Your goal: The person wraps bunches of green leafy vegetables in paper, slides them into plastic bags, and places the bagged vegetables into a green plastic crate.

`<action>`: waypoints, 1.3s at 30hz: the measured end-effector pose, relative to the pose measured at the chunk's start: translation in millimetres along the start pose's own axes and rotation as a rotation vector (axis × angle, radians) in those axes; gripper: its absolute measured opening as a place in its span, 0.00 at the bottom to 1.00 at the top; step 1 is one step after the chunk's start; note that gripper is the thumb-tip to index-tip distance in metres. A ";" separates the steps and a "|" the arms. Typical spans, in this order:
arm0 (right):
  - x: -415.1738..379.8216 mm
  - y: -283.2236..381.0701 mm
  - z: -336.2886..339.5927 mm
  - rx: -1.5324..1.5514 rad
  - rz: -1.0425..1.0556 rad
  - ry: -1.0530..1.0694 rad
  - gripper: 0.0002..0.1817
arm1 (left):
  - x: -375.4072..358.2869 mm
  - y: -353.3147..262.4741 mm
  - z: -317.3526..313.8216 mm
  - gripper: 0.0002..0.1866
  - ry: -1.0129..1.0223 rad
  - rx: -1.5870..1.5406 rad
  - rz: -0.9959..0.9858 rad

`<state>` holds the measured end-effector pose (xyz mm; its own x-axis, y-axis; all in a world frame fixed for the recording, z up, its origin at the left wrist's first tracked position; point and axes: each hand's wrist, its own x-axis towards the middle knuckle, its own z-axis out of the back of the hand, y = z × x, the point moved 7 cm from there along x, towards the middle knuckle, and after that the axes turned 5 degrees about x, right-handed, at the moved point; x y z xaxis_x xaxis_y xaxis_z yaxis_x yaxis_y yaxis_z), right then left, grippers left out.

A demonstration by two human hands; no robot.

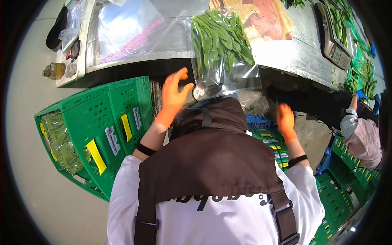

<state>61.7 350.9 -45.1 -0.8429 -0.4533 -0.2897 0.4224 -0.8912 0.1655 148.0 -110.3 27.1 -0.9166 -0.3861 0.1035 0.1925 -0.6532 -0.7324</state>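
A clear plastic bag of long leafy greens (222, 38) lies over the front edge of the metal table, its lower end hanging toward my body. My left hand (174, 96), in an orange glove, is just left of the bag with thumb and fingers apart and nothing between them. To the right, away from the bag, my right hand (286, 120) in an orange glove hangs low with its fingers curled together. Whether something small is in it is hidden. Flat clear bags with a pink edge (130, 32) lie on the table's left part.
A green crate (110, 122) with bagged greens stands tilted at my left. On the metal table (281, 53) are a brown-red printed sack (265, 18) and a scale (337, 53) bearing greens. At right, a co-worker's sleeve (349, 122) is near bundled greens; green crates (332, 200) stand below.
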 end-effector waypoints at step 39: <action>261.2 116.0 165.3 1.215 -0.009 -0.037 0.18 | 152.7 -26.6 -2.1 0.24 0.229 -0.389 0.551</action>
<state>-164.5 131.9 54.3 -0.8614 -0.4292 -0.2715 -0.1541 -0.2885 0.9450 2.2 -150.4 60.9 -0.7807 -0.4192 -0.4634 0.5491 -0.1063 -0.8290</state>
